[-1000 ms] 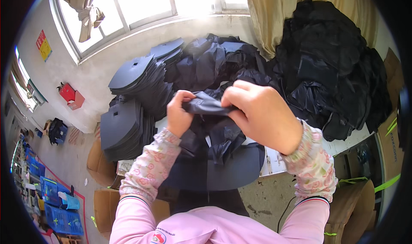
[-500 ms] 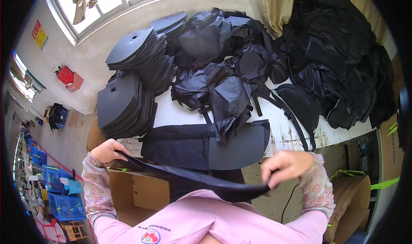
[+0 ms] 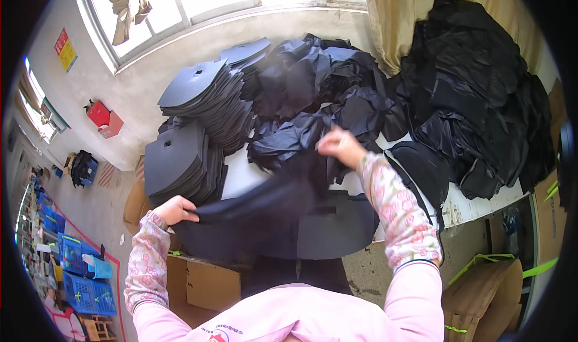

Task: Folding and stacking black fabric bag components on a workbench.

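your left hand [image 3: 176, 208] gripped the near-left end of a black fabric piece [image 3: 271, 199]. your right hand [image 3: 338, 146] pinched its far end, above the dark flat panel [image 3: 313, 234].

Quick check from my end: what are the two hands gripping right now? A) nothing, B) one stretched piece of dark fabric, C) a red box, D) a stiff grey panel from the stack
B: the left hand and the right hand each pinch an end of the same dark fabric piece, pulled taut over the table.
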The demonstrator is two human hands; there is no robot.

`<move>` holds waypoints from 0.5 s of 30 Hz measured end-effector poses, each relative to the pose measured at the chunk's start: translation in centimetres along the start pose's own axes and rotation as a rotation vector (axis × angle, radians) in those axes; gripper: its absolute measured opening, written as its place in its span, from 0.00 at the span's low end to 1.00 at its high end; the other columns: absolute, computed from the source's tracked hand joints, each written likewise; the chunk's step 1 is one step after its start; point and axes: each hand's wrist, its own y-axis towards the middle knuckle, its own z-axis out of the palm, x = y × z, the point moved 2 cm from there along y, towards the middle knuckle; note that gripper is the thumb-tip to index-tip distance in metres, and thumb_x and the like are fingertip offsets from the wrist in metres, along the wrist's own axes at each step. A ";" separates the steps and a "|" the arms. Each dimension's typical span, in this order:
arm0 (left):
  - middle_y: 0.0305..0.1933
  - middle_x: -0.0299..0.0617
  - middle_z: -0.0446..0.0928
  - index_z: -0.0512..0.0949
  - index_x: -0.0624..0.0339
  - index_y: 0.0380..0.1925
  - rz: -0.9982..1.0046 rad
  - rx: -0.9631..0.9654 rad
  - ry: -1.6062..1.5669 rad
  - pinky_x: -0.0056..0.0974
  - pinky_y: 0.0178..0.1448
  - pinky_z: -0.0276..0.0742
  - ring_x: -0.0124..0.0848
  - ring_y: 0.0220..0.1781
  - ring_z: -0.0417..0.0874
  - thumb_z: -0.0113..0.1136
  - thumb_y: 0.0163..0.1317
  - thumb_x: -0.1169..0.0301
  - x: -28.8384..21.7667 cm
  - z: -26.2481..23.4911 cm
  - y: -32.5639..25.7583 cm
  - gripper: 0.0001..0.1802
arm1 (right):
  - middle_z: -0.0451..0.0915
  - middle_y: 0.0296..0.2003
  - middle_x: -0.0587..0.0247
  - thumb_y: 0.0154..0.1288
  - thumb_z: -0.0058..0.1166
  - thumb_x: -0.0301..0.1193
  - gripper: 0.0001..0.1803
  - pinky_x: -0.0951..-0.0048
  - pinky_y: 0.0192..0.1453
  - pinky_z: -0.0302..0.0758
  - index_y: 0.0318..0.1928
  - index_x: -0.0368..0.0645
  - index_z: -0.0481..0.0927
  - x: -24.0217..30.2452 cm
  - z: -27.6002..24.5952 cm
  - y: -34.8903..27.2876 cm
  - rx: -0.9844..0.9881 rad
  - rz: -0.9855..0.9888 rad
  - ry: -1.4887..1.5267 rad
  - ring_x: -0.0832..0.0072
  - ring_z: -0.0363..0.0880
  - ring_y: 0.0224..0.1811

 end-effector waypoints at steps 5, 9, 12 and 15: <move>0.25 0.20 0.76 0.83 0.62 0.24 0.122 -0.100 -0.241 0.28 0.35 0.70 0.12 0.30 0.71 0.70 0.55 0.81 -0.7 -1.4 -0.6 0.05 | 0.85 0.48 0.49 0.57 0.66 0.27 0.06 0.67 0.67 0.67 0.35 0.39 0.88 9.9 -4.2 2.5 -0.094 -0.128 -0.195 0.61 0.72 0.67; 0.28 0.25 0.82 0.84 0.63 0.26 0.073 0.049 -0.344 0.28 0.38 0.74 0.14 0.32 0.76 0.69 0.54 0.84 0.5 -2.4 -2.1 0.05 | 0.82 0.29 0.71 0.61 0.63 0.25 0.05 0.79 0.39 0.73 0.35 0.34 0.84 16.0 -4.9 -5.8 0.178 0.160 -0.144 0.87 0.76 0.34; 0.25 0.24 0.78 0.81 0.66 0.25 0.000 0.240 -0.223 0.29 0.36 0.73 0.15 0.30 0.74 0.69 0.55 0.82 -1.8 -2.5 -3.1 0.04 | 0.83 0.30 0.66 0.65 0.62 0.24 0.05 0.80 0.31 0.78 0.38 0.34 0.81 17.2 -4.0 -12.5 0.396 0.420 0.144 0.82 0.80 0.27; 0.23 0.31 0.79 0.82 0.71 0.31 0.057 0.374 0.066 0.32 0.36 0.73 0.18 0.29 0.74 0.70 0.58 0.74 -1.5 -2.7 -1.2 0.09 | 0.83 0.32 0.63 0.68 0.60 0.25 0.08 0.77 0.30 0.79 0.43 0.34 0.78 14.7 -3.2 -17.3 0.481 0.631 0.222 0.78 0.83 0.25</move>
